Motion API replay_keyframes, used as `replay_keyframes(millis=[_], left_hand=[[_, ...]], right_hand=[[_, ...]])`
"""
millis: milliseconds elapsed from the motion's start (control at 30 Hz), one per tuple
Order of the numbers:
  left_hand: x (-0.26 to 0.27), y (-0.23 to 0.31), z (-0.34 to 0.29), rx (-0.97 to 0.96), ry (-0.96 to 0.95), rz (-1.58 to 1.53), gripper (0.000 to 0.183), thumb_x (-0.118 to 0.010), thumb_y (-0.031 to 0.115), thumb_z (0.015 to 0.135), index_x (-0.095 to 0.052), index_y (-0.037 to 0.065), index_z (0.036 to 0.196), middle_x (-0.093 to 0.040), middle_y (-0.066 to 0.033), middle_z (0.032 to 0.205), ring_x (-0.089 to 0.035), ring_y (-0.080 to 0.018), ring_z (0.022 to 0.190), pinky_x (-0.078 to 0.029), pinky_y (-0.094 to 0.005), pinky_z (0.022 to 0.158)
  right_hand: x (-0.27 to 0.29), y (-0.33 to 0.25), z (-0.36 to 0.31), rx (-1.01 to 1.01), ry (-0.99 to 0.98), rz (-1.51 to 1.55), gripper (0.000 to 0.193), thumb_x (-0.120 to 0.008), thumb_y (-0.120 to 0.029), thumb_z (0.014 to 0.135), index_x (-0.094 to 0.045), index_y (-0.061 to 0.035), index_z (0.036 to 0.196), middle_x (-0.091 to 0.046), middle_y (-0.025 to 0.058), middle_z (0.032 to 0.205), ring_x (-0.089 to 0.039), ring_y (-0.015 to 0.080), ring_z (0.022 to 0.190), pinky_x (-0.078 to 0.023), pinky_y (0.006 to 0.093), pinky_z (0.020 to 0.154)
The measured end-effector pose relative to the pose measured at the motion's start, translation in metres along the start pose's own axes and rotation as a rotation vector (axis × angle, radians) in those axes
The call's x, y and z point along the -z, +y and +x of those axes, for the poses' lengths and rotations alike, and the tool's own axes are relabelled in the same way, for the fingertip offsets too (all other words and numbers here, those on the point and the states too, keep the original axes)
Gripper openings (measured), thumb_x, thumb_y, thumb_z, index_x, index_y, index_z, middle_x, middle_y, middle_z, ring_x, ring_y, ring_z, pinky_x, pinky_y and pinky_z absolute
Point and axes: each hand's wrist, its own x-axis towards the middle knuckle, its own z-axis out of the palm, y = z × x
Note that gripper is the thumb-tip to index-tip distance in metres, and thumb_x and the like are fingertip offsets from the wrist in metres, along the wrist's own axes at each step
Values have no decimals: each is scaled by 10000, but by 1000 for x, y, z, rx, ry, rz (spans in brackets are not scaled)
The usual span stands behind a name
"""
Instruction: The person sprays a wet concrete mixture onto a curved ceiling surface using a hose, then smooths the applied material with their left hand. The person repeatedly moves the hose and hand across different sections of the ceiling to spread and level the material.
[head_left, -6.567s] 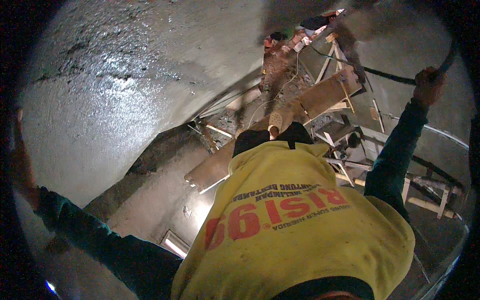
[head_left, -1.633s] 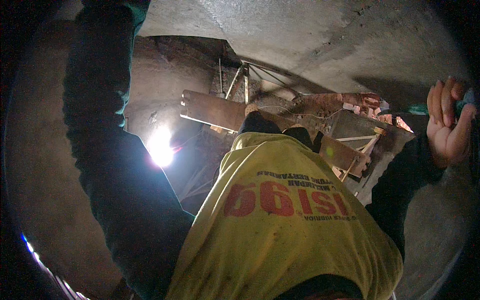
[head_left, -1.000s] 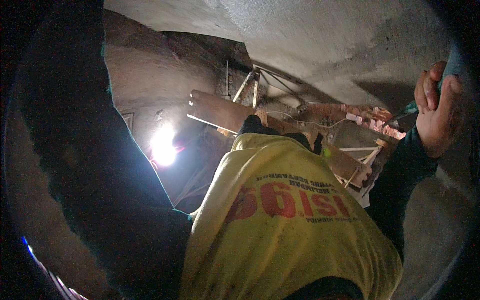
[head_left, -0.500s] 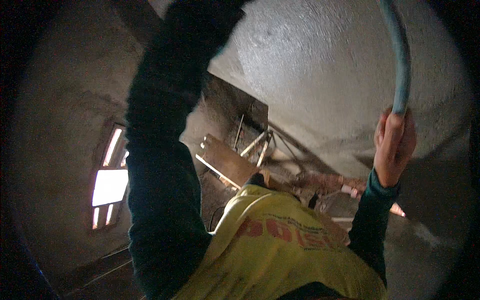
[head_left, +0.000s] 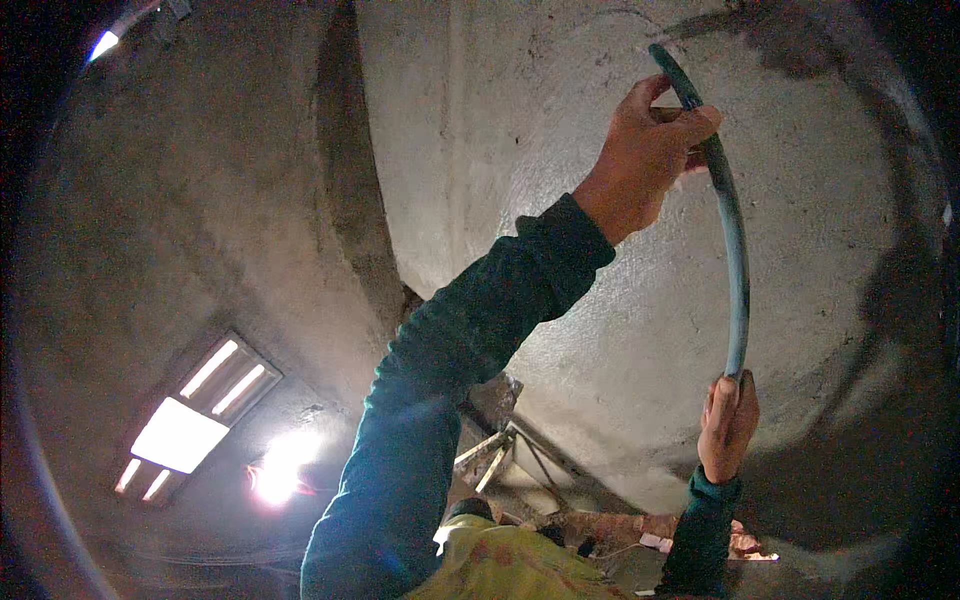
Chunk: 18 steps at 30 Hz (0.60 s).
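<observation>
Though dim, probable hose (head_left: 736, 260) now two-handed

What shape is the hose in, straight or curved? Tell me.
Curved: between the left hand and the right hand, the hose bows toward the picture's right.

Nothing legible from here. Only likely print: faint reddish marks on worker's yellow shirt (head_left: 515, 562), low on body front. Cloth creased, seen at steep slant, marks smeared and partly cut off; letters or numbers impossible to make out, words not to be told.
</observation>
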Motion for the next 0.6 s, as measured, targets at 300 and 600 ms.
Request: replay_keyframes(millis=[300, 600], left_hand=[[-24, 41, 65, 1, 80, -15, 730, -727, 113, 952, -308, -101, 1511, -606, -187, 1069, -688, -278, 956, -620, -410, 829], [-4, 48, 63, -61, 132, 42, 776, -746, 155, 938, -281, -104, 1502, -604, -178, 1046, -678, -242, 906, -605, -375, 751]], right_hand=[[-15, -23, 59, 348, 172, 83, 622, -512, -679, 997, -526, -59, 944, -515, 40, 807, -504, 117, 703, -444, 318, 579], [-21, -34, 65, 277, 47, 212, 561, -576, -653, 986, -502, -113, 852, -447, -45, 705, -384, 37, 573, -304, 228, 459]])
